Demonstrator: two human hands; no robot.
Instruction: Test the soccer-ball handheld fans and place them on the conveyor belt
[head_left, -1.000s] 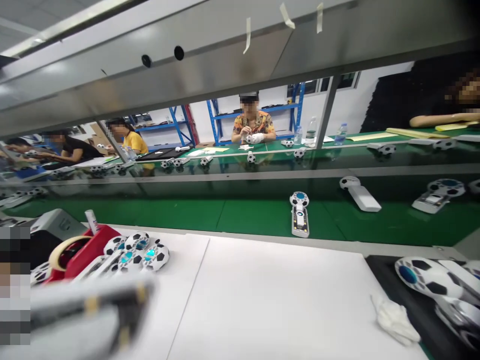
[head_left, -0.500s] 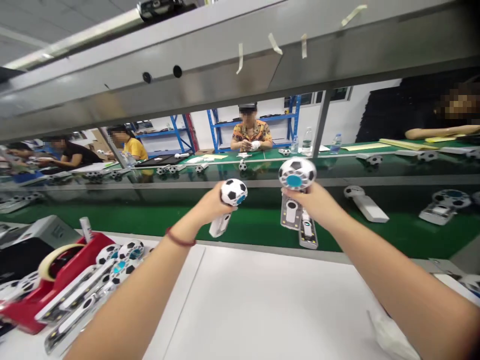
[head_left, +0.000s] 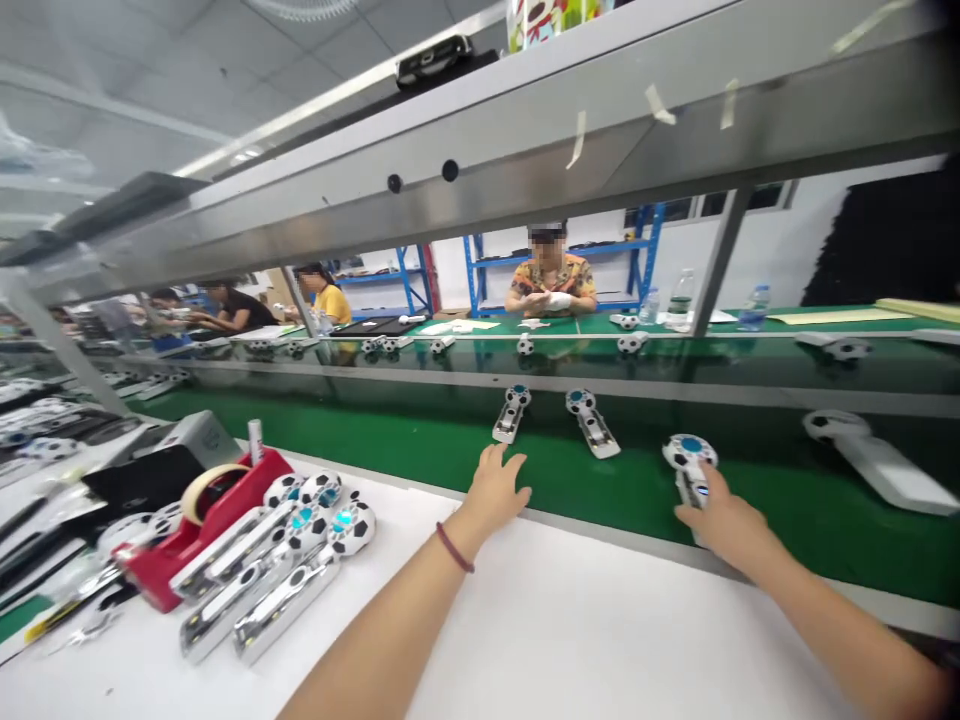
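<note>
My left hand (head_left: 496,488) is open over the belt's near edge, fingers apart and empty. Just beyond its fingertips lies a football-patterned device (head_left: 511,414), with a round black-and-white head and a long white body. A second football-patterned device (head_left: 594,424) lies to its right on the green belt. Farther right, my right hand (head_left: 731,515) has its thumb and a finger around the body of a third football-patterned device (head_left: 690,452), just below its head. That body is partly hidden by the hand.
Several similar devices (head_left: 300,560) lie beside a red tape dispenser (head_left: 202,535) on the white table (head_left: 585,640). Another device (head_left: 885,460) is at right on the green belt (head_left: 420,450). A metal shelf beam (head_left: 525,150) crosses overhead. A person (head_left: 553,280) sits opposite.
My left hand has let go of its device and drawn back. One of the devices from my right hand now lies on the belt. The view has swung left.
</note>
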